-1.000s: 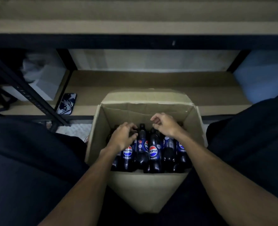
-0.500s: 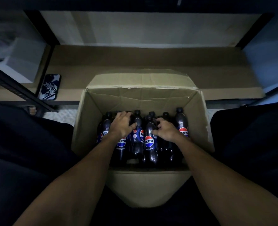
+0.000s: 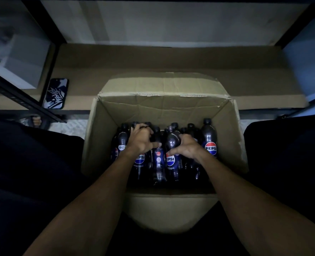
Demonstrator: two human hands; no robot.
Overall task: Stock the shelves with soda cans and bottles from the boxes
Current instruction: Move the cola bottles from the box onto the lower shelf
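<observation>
An open cardboard box (image 3: 162, 106) stands between my knees, holding several dark Pepsi bottles with blue labels. My left hand (image 3: 141, 140) reaches into the box and curls over the upper part of a Pepsi bottle (image 3: 139, 163) on the left side. My right hand (image 3: 187, 146) wraps around the shoulder of another Pepsi bottle (image 3: 171, 154) near the middle. One more bottle (image 3: 209, 139) stands free at the right end of the row. The low shelf (image 3: 153, 60) lies just beyond the box, lined with cardboard.
A phone in a patterned case (image 3: 56, 94) lies on the shelf's left end. Black shelf uprights (image 3: 47, 21) frame the bay, and a black diagonal brace (image 3: 20, 97) crosses at left. My dark-clothed legs flank the box on both sides.
The view has tilted down toward the box. Both hands have dropped from the bottle caps onto the bottles' upper bodies and closed around them.
</observation>
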